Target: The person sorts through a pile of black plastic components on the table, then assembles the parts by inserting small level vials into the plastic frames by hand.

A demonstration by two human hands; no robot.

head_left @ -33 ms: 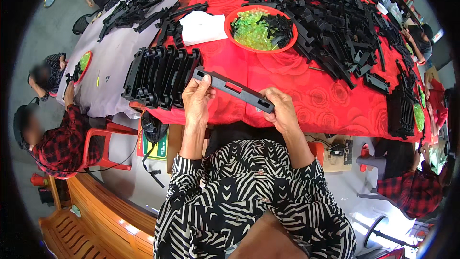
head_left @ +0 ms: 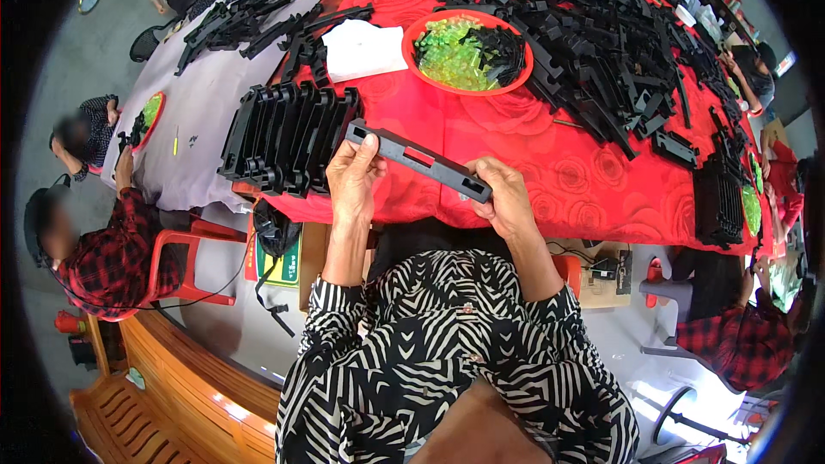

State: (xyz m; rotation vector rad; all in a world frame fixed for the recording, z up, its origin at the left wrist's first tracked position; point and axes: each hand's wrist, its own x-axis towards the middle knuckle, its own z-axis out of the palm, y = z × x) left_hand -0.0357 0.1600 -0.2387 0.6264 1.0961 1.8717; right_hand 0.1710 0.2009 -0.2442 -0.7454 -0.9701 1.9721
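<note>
A long black plastic bar (head_left: 418, 157) with rectangular slots is held slantwise above the table's near edge. My left hand (head_left: 352, 176) is closed on its left end, thumb lying on top. At the lower right end, my right hand (head_left: 505, 198) pinches the bar between thumb and fingers. A small pale bit shows under the right fingers, too little to make out. Close to my left hand stands a row of similar black bars (head_left: 288, 133). Beyond the bar sits a red bowl (head_left: 411, 64) of yellow-green translucent pieces (head_left: 455, 53) and small black parts (head_left: 501, 53).
A red rose-patterned cloth (head_left: 567, 180) covers the table. A large heap of black bars (head_left: 593, 43) fills the far right, and a white sheet (head_left: 364, 49) lies left of the bowl. Co-workers sit at both sides; a person in a checked shirt (head_left: 120, 249) is at left.
</note>
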